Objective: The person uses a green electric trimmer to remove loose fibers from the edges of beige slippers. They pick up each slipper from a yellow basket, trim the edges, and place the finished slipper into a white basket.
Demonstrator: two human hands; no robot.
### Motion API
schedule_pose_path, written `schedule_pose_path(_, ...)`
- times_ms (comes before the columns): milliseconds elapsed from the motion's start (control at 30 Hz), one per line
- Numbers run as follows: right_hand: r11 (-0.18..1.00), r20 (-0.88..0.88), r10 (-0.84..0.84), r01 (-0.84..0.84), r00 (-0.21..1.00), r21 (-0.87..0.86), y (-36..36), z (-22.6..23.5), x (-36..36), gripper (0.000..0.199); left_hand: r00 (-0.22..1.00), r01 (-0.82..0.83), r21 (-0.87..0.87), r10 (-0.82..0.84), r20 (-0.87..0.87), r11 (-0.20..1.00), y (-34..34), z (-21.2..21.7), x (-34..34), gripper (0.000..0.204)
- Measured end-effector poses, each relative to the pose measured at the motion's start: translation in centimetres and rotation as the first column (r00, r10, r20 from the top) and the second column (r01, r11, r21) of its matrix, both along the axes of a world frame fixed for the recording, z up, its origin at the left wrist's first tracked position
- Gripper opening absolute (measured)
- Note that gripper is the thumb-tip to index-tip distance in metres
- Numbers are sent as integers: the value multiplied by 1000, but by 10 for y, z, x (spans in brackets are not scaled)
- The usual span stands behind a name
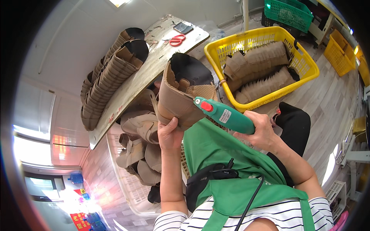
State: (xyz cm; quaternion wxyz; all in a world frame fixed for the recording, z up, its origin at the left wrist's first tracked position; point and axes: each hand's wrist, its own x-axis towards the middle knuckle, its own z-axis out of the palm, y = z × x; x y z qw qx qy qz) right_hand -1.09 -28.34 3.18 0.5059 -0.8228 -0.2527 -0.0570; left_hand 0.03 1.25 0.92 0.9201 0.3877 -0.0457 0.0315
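Note:
My left hand [169,133] grips a tan shoe upper [179,102] from below, thumb on its outer side. The upper has a black lining and a mesh part, and its opening faces up. In my right hand [262,131] is a green handheld power tool [227,117] with a red button. Its front end lies at the right edge of the upper; the very tip is hidden from sight. Below and left of my left hand, more tan uppers [142,154] lie heaped in a white basket [129,188].
A worn work table [154,73] on the left bears rows of nested tan uppers [111,82], red-handled scissors [177,40] and a phone [183,28]. A yellow basket [266,102] with stacked uppers stands at the right. A green crate [289,13] sits farther back.

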Motion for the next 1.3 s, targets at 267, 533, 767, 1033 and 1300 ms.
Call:
schedule_pose_path(267,992,-83,-44,54,996,116,6,5,-2,36,971,-239,428,205,126,872,-12,-9,-1,38)
schedule_pose_path(533,982,-269,-84,125,959,139,10,20,-5,40,818,-575,746,225,529,337,-24,-7,-4,17)
schedule_pose_path(767,954,-395,-64,172,917,245,16,26,8,39,715,-697,713,-5,699,75,-16,-33,-3,20)
schedule_pose_path(1033,902,-484,-92,278,870,329,16,16,30,29,679,-731,673,-27,734,-112,-13,-11,-21,22)
schedule_pose_path(1300,910,-550,-237,382,801,163,-31,-32,33,23,539,-72,591,468,701,-803,141,-4,-95,27)
